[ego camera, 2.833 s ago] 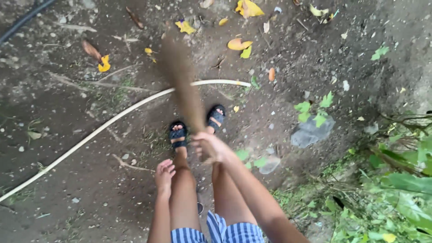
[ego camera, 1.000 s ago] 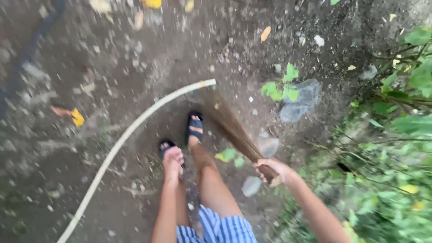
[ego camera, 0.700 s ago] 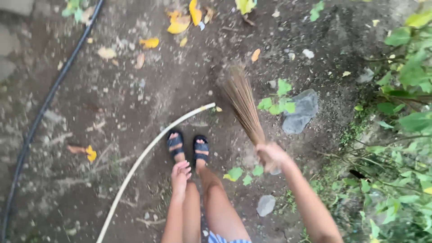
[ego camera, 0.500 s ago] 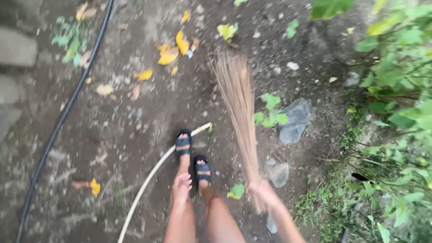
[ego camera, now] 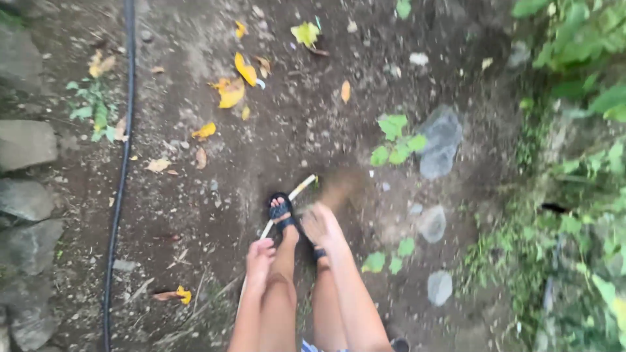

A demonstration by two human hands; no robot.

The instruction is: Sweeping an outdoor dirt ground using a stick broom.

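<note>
I look down at bare earth and my two sandalled feet [ego camera: 282,212]. My right hand [ego camera: 321,225] is closed around the handle of a straw broom [ego camera: 339,189], whose bristles show only as a brown blur just ahead of the hand. My left hand [ego camera: 259,255] hangs beside my left knee with its fingers loosely together and nothing in it. Yellow fallen leaves [ego camera: 231,91] lie scattered on the soil ahead.
A white hose [ego camera: 297,192] runs under my feet. A black hose [ego camera: 120,176] runs along the left, beside grey stones [ego camera: 26,143]. Flat grey rocks [ego camera: 440,140] and small green plants [ego camera: 394,137] sit to the right, with dense greenery [ego camera: 574,195] along the right edge.
The broom has swung from reaching out ahead on my right to low in front of my feet, now blurred. My view has shifted, bringing the stones on the left into sight.
</note>
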